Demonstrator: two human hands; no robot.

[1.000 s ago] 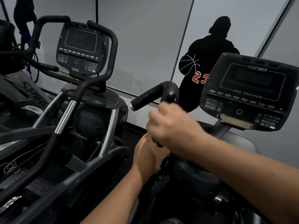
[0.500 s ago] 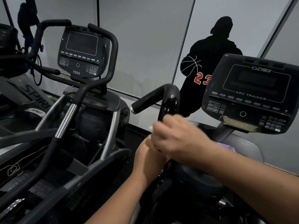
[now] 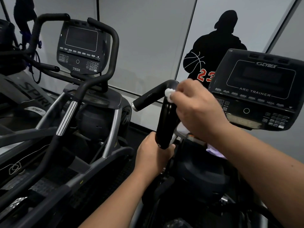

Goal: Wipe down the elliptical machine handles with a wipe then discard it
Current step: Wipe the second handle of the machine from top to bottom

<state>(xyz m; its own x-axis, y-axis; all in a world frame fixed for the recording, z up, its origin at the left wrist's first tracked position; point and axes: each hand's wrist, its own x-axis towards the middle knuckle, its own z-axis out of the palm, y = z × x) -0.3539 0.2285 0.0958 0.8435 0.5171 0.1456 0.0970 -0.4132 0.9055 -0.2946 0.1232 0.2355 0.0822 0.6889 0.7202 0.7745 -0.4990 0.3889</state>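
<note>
A black bent handle (image 3: 165, 119) of the elliptical machine rises in the middle of the view, its short end pointing left. My right hand (image 3: 199, 111) is at the bend and pinches a small white wipe (image 3: 169, 94) against the handle. My left hand (image 3: 153, 153) grips the handle's stem just below the black grip. Most of the wipe is hidden under my right fingers.
The machine's console (image 3: 259, 89), marked Arc Trainer, stands to the right of the handle. A second elliptical with its own console (image 3: 80, 48) and curved handles (image 3: 111, 51) stands to the left. A grey wall with a black player silhouette (image 3: 215, 46) is behind.
My right hand slid up the handle from just above my left hand to the bend, and the white wipe now shows at its fingertips. My left hand kept its grip.
</note>
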